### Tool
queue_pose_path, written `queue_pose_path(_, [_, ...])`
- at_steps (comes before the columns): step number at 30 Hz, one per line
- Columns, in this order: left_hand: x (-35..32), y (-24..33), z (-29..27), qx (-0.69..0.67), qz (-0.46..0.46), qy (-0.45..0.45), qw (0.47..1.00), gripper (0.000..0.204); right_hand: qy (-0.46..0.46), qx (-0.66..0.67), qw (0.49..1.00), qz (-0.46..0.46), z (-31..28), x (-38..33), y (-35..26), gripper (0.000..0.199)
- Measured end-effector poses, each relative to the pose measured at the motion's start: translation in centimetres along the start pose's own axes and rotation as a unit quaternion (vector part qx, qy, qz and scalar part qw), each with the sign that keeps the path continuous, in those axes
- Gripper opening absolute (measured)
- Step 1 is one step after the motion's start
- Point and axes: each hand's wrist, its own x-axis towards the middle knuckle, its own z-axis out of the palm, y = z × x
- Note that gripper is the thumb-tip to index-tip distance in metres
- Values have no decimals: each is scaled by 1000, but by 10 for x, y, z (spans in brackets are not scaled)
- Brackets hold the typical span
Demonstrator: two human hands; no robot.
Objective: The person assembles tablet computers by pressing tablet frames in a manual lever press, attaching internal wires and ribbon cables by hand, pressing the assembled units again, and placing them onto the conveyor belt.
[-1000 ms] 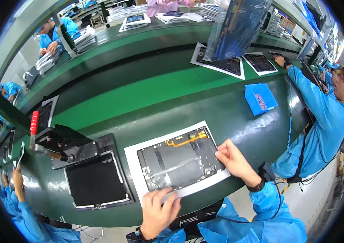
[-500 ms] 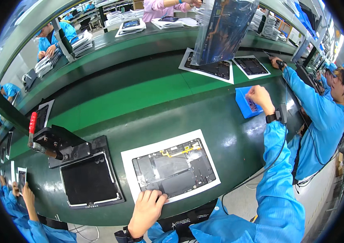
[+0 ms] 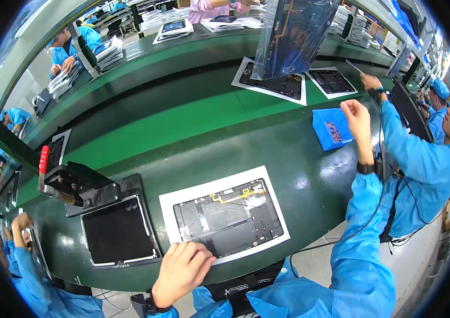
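A dark tablet housing (image 3: 230,220) with a yellow flex cable (image 3: 235,197) near its far edge lies on a white sheet (image 3: 277,229) in front of me. My left hand (image 3: 182,270) is at the near left corner of the housing, fingers curled together; what they hold, if anything, is hidden under them. My right hand (image 3: 358,121) is raised beside a blue box (image 3: 319,123) of small reddish parts (image 3: 333,132). Its thumb and fingertips are pinched, and anything between them is too small to make out.
A black clamp fixture (image 3: 84,188) with a red handle (image 3: 43,159) stands at left, a black panel (image 3: 119,230) before it. Far off, a bagged tablet part (image 3: 296,40) hangs over housings on white sheets. Co-workers sit at left and right (image 3: 421,153); a cable runs by my right arm.
My right hand has moved from over the blue box to its right side, rising slightly. My left hand has drawn its fingers in a little. The right co-worker's arm has shifted.
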Motion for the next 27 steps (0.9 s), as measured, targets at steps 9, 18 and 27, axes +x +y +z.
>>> queue_pose_path(9, [106,-4,2,-407,-161,67,897,15,-368,490,787,64,58,-141,-187,12])
queue_pose_path(18, [107,-45,40,-544,-236,-59,803,21,-420,424,797,96,120,-164,-181,16])
queue_pose_path(27, [101,-48,47,-569,-288,-47,769,20,-414,384,824,41,121,-174,-171,12])
